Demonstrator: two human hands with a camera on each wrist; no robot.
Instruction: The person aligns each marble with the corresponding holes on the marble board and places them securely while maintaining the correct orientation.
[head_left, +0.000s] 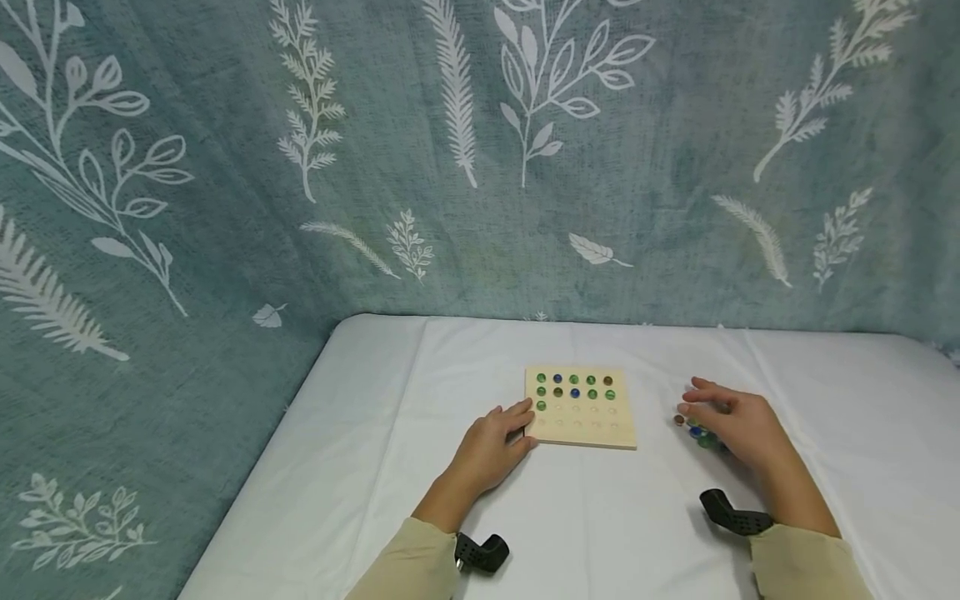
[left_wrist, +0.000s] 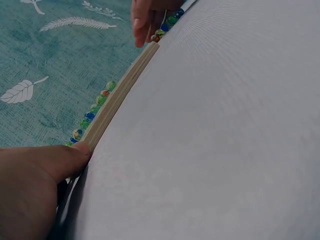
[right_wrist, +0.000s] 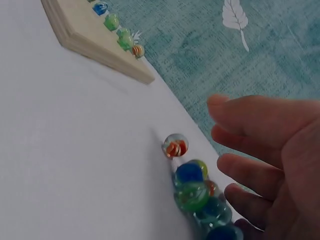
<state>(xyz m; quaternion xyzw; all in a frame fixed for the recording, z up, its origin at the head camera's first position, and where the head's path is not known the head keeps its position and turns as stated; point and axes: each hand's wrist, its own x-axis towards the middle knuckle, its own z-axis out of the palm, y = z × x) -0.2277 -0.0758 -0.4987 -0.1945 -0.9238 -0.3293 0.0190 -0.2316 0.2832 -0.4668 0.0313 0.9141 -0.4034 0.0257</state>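
A pale wooden board with rows of round hollows lies on the table. Glass marbles, mostly green with some blue and brownish ones, fill its two far rows, and one green marble sits at the left of the third row. My left hand rests at the board's left edge, its thumb against the near corner. To the right of the board, my right hand hovers over a cluster of loose marbles with fingers loosely bent and nothing between them. One clear marble with orange-red swirls lies at the cluster's end.
A white cloth covers the table. Behind and to the left hangs a blue-green curtain with white leaf prints. Each wrist carries a black camera mount, the left one and the right one both close over the cloth.
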